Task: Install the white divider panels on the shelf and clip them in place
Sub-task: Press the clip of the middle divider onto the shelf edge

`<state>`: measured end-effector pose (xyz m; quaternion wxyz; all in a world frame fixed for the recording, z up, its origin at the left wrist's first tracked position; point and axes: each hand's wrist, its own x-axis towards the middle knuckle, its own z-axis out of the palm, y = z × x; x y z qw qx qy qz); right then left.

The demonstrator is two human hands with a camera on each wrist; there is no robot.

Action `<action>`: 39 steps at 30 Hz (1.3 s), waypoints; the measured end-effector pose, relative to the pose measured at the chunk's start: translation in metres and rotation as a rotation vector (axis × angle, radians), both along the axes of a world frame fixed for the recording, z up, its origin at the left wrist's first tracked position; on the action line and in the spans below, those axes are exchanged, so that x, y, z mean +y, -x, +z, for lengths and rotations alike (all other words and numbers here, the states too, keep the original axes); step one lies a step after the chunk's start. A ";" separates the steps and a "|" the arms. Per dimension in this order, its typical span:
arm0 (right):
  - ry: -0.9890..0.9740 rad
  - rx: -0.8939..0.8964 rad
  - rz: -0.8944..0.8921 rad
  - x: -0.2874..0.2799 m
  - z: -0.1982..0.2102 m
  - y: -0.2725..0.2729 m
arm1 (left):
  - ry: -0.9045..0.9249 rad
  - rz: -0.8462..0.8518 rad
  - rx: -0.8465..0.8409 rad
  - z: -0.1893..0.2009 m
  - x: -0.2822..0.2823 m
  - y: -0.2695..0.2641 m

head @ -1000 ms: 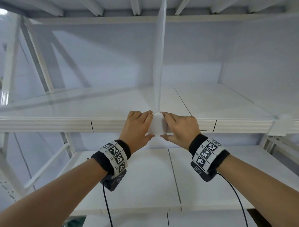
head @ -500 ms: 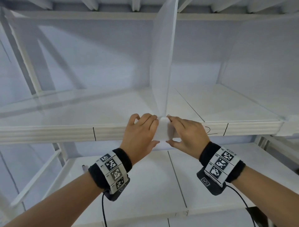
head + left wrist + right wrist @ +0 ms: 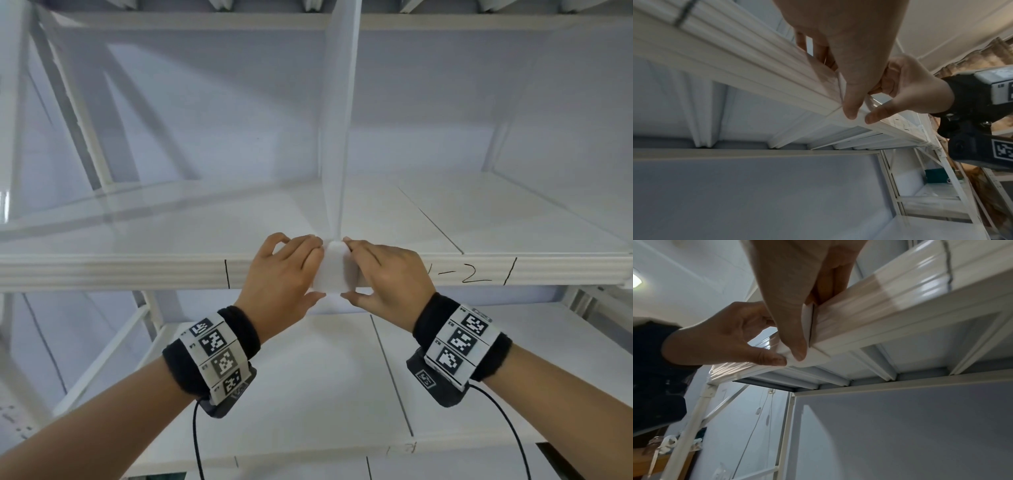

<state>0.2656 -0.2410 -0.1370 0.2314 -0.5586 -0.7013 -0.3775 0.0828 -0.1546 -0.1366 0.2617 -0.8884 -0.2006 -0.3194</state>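
Observation:
A white divider panel (image 3: 337, 137) stands upright on the upper shelf (image 3: 171, 236), nearly edge-on to me. At its foot a white clip (image 3: 334, 270) wraps over the shelf's ribbed front rail (image 3: 120, 274). My left hand (image 3: 308, 270) pinches the clip's left side, fingers on top and thumb underneath. My right hand (image 3: 359, 270) pinches the right side the same way. From below, in the left wrist view, both thumbs press the clip (image 3: 857, 121) under the rail (image 3: 756, 65). The right wrist view shows the clip (image 3: 813, 356) against the rail (image 3: 900, 293), a thin dark gap between them.
Black pen lines and a handwritten "1-2" (image 3: 469, 274) mark the rail right of my hands. Another white panel (image 3: 565, 137) closes the bay on the right. A lower shelf (image 3: 308, 377) lies under my wrists, and slanted white braces (image 3: 85, 120) stand at the left.
Both hands have stayed pinched on the clip at the panel's foot. My head view has shifted, so the panel looks closer to edge-on and the "1-2" mark has come into sight.

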 end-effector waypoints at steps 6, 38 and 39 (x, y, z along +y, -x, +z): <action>-0.007 0.017 0.057 0.015 -0.002 0.020 | 0.056 0.033 -0.002 0.001 0.008 0.024; 0.009 0.142 0.285 0.085 0.004 0.138 | 0.124 0.061 -0.038 0.011 0.055 0.151; 0.010 0.143 0.283 0.085 0.004 0.138 | 0.127 0.053 -0.040 0.010 0.056 0.152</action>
